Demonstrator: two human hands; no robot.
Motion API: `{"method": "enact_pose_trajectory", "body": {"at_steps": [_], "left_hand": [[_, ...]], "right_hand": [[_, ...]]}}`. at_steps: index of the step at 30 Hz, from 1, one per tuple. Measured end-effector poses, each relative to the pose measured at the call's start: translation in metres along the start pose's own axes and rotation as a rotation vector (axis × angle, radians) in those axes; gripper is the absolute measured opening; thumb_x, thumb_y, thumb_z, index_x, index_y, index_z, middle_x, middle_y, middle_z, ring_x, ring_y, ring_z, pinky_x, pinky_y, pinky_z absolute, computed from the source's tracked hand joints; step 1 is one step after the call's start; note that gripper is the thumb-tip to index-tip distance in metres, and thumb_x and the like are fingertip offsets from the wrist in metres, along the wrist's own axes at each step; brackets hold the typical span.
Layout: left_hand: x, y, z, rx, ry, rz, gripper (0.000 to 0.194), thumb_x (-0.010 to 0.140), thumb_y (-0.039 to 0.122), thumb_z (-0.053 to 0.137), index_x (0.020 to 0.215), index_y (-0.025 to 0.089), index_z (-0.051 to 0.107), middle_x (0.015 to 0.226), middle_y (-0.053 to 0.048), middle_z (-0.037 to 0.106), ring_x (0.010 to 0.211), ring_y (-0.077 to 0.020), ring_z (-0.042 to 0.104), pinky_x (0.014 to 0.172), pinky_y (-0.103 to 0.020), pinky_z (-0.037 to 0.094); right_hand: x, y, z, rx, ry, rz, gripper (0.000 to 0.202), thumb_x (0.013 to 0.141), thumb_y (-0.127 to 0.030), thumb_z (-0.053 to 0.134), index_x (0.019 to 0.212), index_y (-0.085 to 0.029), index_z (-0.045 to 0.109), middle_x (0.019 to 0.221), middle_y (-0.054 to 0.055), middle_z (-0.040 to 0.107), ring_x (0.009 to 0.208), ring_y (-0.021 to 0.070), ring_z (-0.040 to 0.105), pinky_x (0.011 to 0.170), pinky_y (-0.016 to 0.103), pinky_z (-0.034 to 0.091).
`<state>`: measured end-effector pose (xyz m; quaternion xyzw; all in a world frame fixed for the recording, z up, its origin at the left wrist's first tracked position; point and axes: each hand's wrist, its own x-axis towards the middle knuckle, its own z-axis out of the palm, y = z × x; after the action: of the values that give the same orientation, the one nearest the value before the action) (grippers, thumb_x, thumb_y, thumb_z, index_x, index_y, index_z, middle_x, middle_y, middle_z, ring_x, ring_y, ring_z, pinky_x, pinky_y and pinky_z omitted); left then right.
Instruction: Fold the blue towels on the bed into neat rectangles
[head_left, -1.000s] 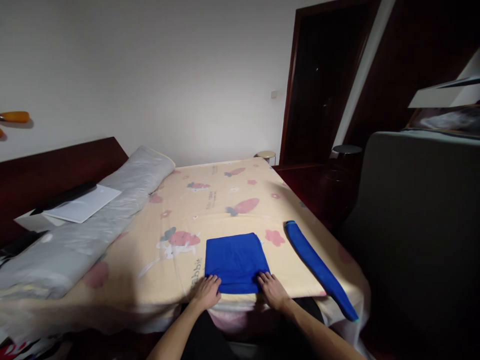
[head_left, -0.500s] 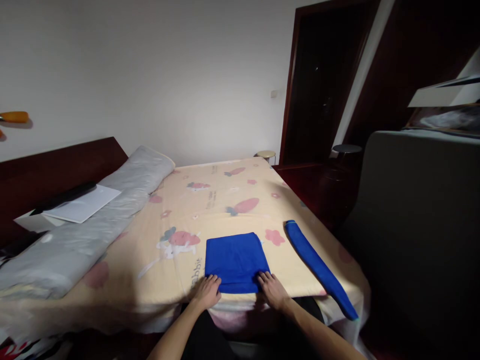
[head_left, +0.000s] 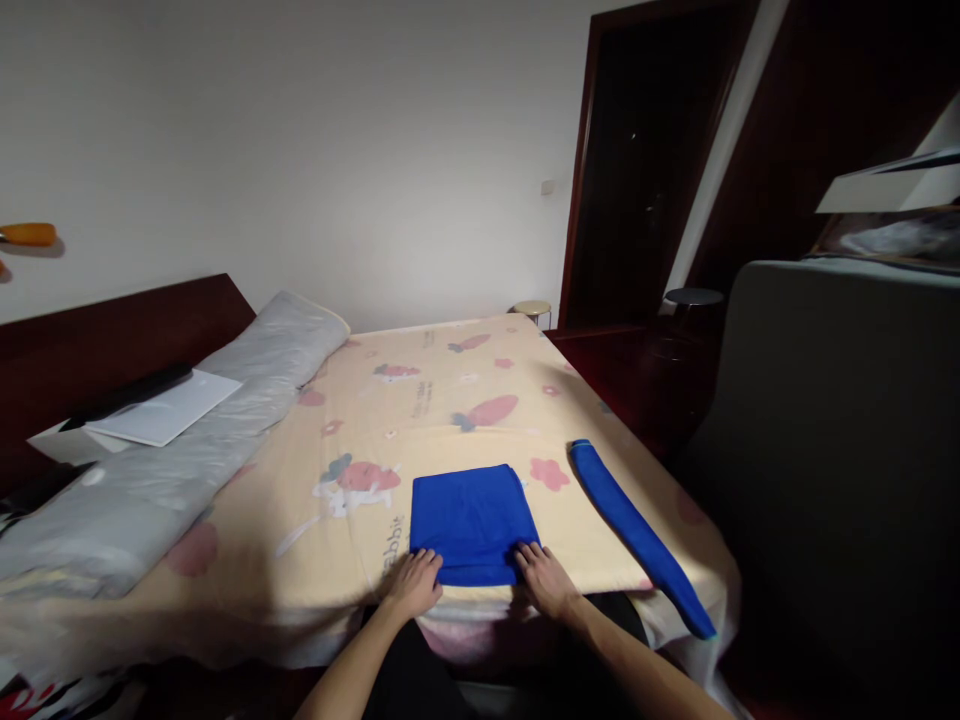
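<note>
A folded blue cloth (head_left: 471, 512) lies flat near the front edge of the bed, with a narrow strip turned along its near side. My left hand (head_left: 418, 582) is closed on its near left corner, fingers curled over the fabric. At the near right corner, my right hand (head_left: 546, 580) grips the cloth in the same way. Both thumbs are hidden. To the right, a long narrow roll of blue cloth (head_left: 637, 535) lies aslant along the bed's right side, apart from my hands.
A patterned sheet covers the bed (head_left: 360, 420). On the left, a rolled grey quilt (head_left: 247, 410) lies by the dark headboard (head_left: 135, 315), with a white flat sheet (head_left: 169, 405) on it. A dark grey panel (head_left: 832, 430) stands at right; two stools (head_left: 532, 307) are farther back.
The strip along the near edge of the blue cloth looks slightly shifted between my fingers. My hands stay in the same place.
</note>
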<state>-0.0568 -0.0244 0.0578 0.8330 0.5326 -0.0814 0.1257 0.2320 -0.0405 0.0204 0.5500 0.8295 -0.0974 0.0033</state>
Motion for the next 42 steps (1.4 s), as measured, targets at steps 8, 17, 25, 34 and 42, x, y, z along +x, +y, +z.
{"method": "enact_pose_trajectory", "body": {"at_steps": [8,17,25,34,42], "left_hand": [[0.0,-0.001,0.001,0.01,0.006,0.001,0.046,0.08,0.025,0.042,0.124,0.019,0.054,0.134,-0.011,0.054,0.127,-0.0284,0.043,0.106,-0.044,0.032],[-0.002,-0.001,-0.005,0.023,0.037,0.017,0.037,0.081,0.023,0.042,0.114,0.021,0.058,0.122,-0.009,0.06,0.118,-0.0255,0.051,0.102,-0.04,0.036],[0.001,-0.037,-0.017,-0.128,-0.021,0.023,0.029,0.074,0.029,0.058,0.102,0.025,0.064,0.105,-0.003,0.067,0.102,-0.0214,0.059,0.09,-0.031,0.043],[0.003,-0.059,-0.013,-0.155,-0.031,0.024,0.024,0.071,0.035,0.065,0.093,0.026,0.07,0.105,-0.001,0.067,0.104,-0.0215,0.057,0.091,-0.028,0.041],[-0.002,-0.059,-0.014,-0.156,-0.045,-0.091,0.025,0.081,0.038,0.056,0.099,0.024,0.066,0.099,-0.003,0.069,0.094,-0.02,0.062,0.08,-0.028,0.043]], "right_hand": [[0.0,0.0,-0.001,0.002,-0.008,-0.001,0.056,0.082,-0.027,0.051,0.135,-0.01,0.048,0.141,0.018,0.046,0.127,0.0347,0.04,0.105,0.047,0.03],[0.001,0.002,-0.008,-0.001,-0.04,-0.016,0.058,0.079,-0.023,0.05,0.135,-0.011,0.047,0.141,0.017,0.047,0.126,0.0335,0.041,0.104,0.046,0.03],[-0.002,0.02,-0.029,0.065,0.005,-0.119,0.046,0.076,-0.02,0.048,0.121,-0.018,0.058,0.129,0.013,0.056,0.116,0.0288,0.05,0.097,0.043,0.036],[0.004,0.035,-0.035,0.17,-0.036,-0.058,0.033,0.068,-0.024,0.057,0.098,-0.018,0.069,0.1,0.011,0.067,0.097,0.0267,0.061,0.087,0.035,0.043],[0.004,0.044,-0.032,0.186,-0.016,0.012,0.031,0.078,-0.037,0.055,0.098,-0.018,0.07,0.1,0.01,0.07,0.094,0.024,0.063,0.082,0.031,0.045]]}}
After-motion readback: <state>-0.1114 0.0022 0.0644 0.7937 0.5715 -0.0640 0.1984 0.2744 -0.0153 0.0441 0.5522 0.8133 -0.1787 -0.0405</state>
